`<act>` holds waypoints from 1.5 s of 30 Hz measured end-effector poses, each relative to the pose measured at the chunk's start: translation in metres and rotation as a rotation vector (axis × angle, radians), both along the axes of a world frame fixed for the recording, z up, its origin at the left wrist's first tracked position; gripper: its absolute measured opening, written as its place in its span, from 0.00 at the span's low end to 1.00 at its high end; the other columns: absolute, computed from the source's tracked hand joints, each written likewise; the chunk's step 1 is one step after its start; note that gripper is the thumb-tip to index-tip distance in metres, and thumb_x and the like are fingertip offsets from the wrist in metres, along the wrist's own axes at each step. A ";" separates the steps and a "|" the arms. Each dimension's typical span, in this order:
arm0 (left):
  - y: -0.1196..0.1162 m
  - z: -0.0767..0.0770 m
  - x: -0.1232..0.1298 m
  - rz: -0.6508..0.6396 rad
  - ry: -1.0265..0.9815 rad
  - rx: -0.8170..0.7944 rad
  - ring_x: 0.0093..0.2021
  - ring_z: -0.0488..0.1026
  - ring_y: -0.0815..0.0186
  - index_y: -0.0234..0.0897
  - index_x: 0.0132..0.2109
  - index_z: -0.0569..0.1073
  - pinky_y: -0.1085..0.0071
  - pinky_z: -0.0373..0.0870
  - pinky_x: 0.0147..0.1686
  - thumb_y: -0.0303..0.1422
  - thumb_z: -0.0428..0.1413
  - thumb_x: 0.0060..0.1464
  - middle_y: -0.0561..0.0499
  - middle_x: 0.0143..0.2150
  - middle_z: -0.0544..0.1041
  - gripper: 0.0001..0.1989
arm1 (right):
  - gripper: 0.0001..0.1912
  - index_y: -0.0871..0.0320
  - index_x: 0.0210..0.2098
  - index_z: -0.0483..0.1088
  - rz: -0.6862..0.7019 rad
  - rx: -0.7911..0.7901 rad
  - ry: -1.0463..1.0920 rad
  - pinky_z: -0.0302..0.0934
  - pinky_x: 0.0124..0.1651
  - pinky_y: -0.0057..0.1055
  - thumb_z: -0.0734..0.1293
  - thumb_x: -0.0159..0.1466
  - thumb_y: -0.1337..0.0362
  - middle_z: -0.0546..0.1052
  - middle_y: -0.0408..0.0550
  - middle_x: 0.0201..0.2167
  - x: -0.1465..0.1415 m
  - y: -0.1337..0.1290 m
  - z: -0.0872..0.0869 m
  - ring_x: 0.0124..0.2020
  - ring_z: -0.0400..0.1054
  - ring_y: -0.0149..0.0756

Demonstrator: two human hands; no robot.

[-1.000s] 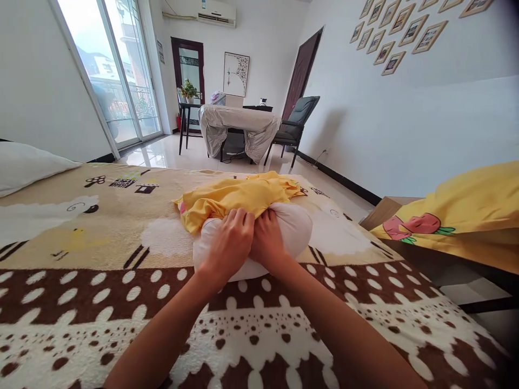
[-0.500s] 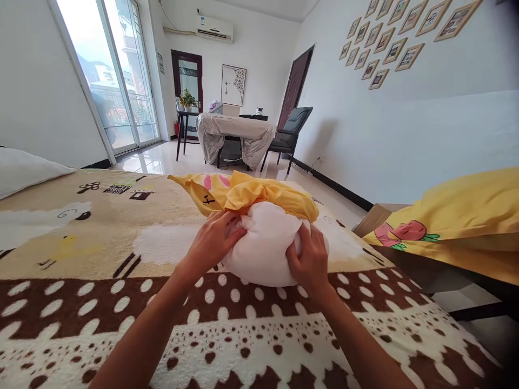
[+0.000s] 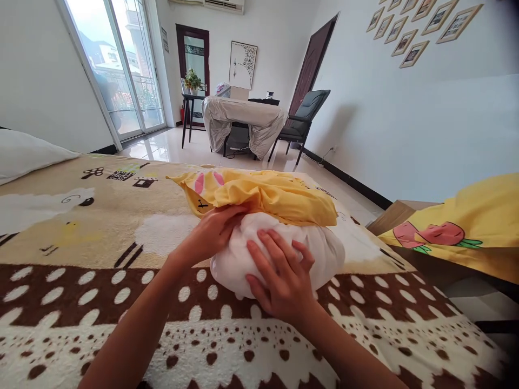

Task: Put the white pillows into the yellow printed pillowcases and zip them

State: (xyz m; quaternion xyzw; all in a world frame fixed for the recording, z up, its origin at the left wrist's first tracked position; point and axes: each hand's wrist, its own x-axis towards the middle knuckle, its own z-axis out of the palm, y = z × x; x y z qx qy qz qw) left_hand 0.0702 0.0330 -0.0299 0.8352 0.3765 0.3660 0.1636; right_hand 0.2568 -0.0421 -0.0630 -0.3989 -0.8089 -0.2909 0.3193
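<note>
A plump white pillow (image 3: 324,254) lies on the patterned blanket (image 3: 154,232), its far part covered by a crumpled yellow pillowcase (image 3: 284,197) with pink bunny ears. My right hand (image 3: 281,273) rests on the near side of the pillow, fingers spread and flat against it. At the pillow's left end, my left hand (image 3: 214,232) reaches under the yellow cloth's edge, its fingertips partly hidden between cloth and pillow. What those fingers grip cannot be made out.
A yellow cloth item with strawberry prints (image 3: 478,221) lies over a cardboard box (image 3: 399,210) at the right. A white pillow (image 3: 28,154) is at the far left. Beyond the bed stand a covered table (image 3: 243,111) and a dark chair (image 3: 304,121).
My right hand has left the pillow's right side and now lies open on its front. The yellow pillowcase is spread wider to the right. The view has tilted down slightly.
</note>
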 end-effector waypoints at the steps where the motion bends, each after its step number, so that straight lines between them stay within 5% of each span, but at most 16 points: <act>1: 0.003 -0.004 0.001 0.009 0.024 0.005 0.52 0.70 0.61 0.37 0.53 0.70 0.68 0.64 0.53 0.28 0.48 0.57 0.47 0.53 0.74 0.18 | 0.22 0.55 0.56 0.66 0.019 0.034 0.006 0.41 0.61 0.43 0.60 0.63 0.58 0.71 0.52 0.55 -0.002 0.000 -0.008 0.58 0.62 0.45; 5: 0.009 -0.018 0.010 0.171 0.080 0.119 0.42 0.73 0.60 0.36 0.46 0.72 0.68 0.68 0.42 0.24 0.49 0.52 0.46 0.42 0.78 0.14 | 0.22 0.57 0.54 0.67 0.005 0.035 0.020 0.44 0.61 0.42 0.60 0.63 0.57 0.72 0.53 0.54 -0.010 -0.002 -0.023 0.56 0.64 0.43; 9: 0.008 -0.028 0.017 0.373 -0.014 0.486 0.36 0.72 0.61 0.35 0.40 0.70 0.69 0.67 0.35 0.20 0.48 0.50 0.47 0.35 0.76 0.12 | 0.26 0.64 0.55 0.66 -0.017 -0.033 0.005 0.45 0.60 0.45 0.60 0.63 0.54 0.71 0.59 0.54 -0.016 0.000 -0.018 0.56 0.63 0.47; 15: 0.006 -0.031 0.017 0.469 0.064 0.994 0.28 0.64 0.65 0.37 0.32 0.68 0.69 0.60 0.32 0.21 0.49 0.53 0.52 0.25 0.67 0.08 | 0.31 0.68 0.56 0.63 -0.124 -0.207 -0.058 0.44 0.59 0.48 0.60 0.62 0.50 0.71 0.63 0.53 -0.022 0.011 -0.004 0.54 0.61 0.52; 22: 0.000 -0.016 0.019 0.723 0.349 0.719 0.37 0.66 0.55 0.37 0.36 0.70 0.59 0.58 0.38 0.24 0.51 0.53 0.45 0.35 0.71 0.05 | 0.18 0.62 0.47 0.68 -0.198 -0.214 -0.012 0.43 0.60 0.45 0.62 0.61 0.60 0.73 0.57 0.47 -0.024 0.039 0.008 0.50 0.62 0.47; 29: -0.010 -0.026 0.033 0.628 0.343 0.757 0.35 0.66 0.58 0.37 0.35 0.69 0.61 0.59 0.38 0.24 0.50 0.55 0.47 0.33 0.71 0.05 | 0.14 0.62 0.41 0.73 -0.293 -0.066 -0.001 0.47 0.56 0.43 0.61 0.62 0.62 0.76 0.56 0.38 -0.018 0.068 -0.002 0.45 0.65 0.47; 35: -0.005 -0.036 0.036 0.600 0.264 0.834 0.34 0.66 0.60 0.37 0.34 0.69 0.63 0.59 0.37 0.24 0.50 0.56 0.47 0.32 0.72 0.06 | 0.12 0.59 0.28 0.75 -0.285 -0.159 -0.044 0.51 0.46 0.42 0.60 0.62 0.67 0.78 0.53 0.28 -0.021 0.084 0.011 0.34 0.68 0.43; 41: 0.023 -0.064 0.019 0.530 0.092 0.911 0.33 0.65 0.60 0.36 0.32 0.69 0.65 0.60 0.36 0.28 0.52 0.54 0.47 0.29 0.71 0.03 | 0.17 0.60 0.28 0.74 -0.228 -0.106 -0.045 0.54 0.50 0.41 0.59 0.65 0.59 0.77 0.53 0.28 -0.014 0.059 -0.004 0.35 0.70 0.42; 45: 0.029 -0.075 0.013 0.488 0.103 0.924 0.32 0.65 0.60 0.37 0.30 0.69 0.66 0.61 0.35 0.28 0.51 0.54 0.48 0.27 0.71 0.06 | 0.21 0.68 0.50 0.69 -0.260 -0.090 -0.049 0.48 0.60 0.46 0.59 0.63 0.61 0.73 0.62 0.50 -0.016 0.013 -0.040 0.54 0.63 0.50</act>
